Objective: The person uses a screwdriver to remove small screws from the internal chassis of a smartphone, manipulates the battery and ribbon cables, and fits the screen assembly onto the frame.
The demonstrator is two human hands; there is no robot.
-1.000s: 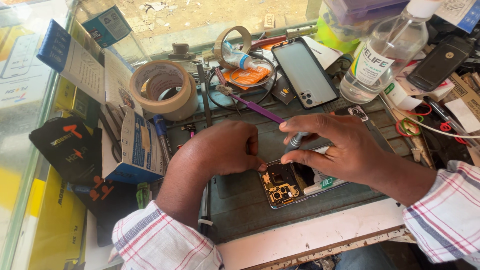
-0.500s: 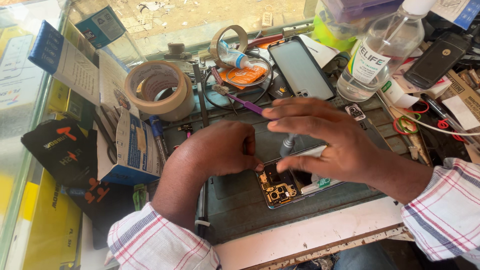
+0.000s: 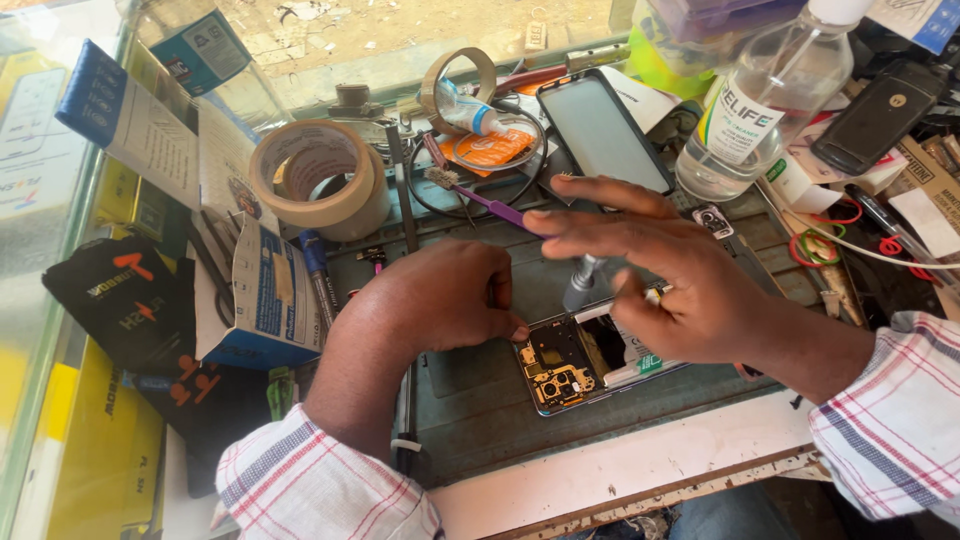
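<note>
Colours: sleeves (image 3: 890, 420) — white with red and blue checks; opened phone (image 3: 575, 365) — black interior with gold-coloured parts; work mat (image 3: 480, 400) dark grey-green; tape rolls (image 3: 320, 180) beige; brush (image 3: 480, 200) with purple handle; bottle (image 3: 765, 105) clear with white cap; sachet (image 3: 490, 150) orange; rubber bands (image 3: 835, 230) red; box (image 3: 270, 300) blue and white.

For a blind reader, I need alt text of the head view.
A left hand steadies an opened phone on a cluttered repair mat while the right hand turns a screwdriver upright over it. Tape rolls and a clear bottle lie behind.
</note>
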